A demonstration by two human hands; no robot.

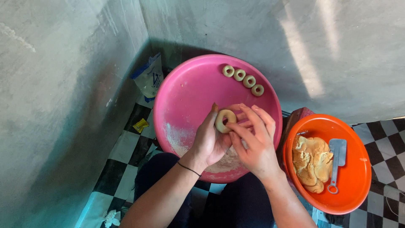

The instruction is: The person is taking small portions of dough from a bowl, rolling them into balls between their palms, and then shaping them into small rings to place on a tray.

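Bare grey concrete walls meet in a corner, over a black-and-white checkered floor (pixel 126 147); person sits there with a pink basin on the lap or knees. Dough ring (pixel 225 120) sits between both hands, above the middle of the pink basin (pixel 185 93). Left hand (pixel 209 141) cups it from below and behind, fingers curled narrow around its edge. Right hand (pixel 253 145) comes over from the right, fingers (pixel 249 126) pinched on the ring's near side, holding it. Ring looks soft, light, pale, easily dented; likely a bit tacky, so a loose hold at the outer rim seems best, hard squeezing would probably close the hole or flatten it.

Four finished rings (pixel 243 80) lie in a slanting row near the basin's far rim, close together, some nearly touching. White flour patch (pixel 179 141) dusts the basin floor near the left wrist; more flour seems to be under the hands, partly hidden. Thin dark band on the left wrist.

Orange bowl (pixel 358 177) stands just right of the basin, holding a lumpy mound of tan dough (pixel 312 162) and a small metal scraper (pixel 336 162) lying beside the dough, handle loop toward the person. White-and-blue bag (pixel 148 78) leans at the wall left of the basin; small yellow wrapper (pixel 140 125) on the floor below it. Crumpled white scrap (pixel 112 218) near the bottom left.
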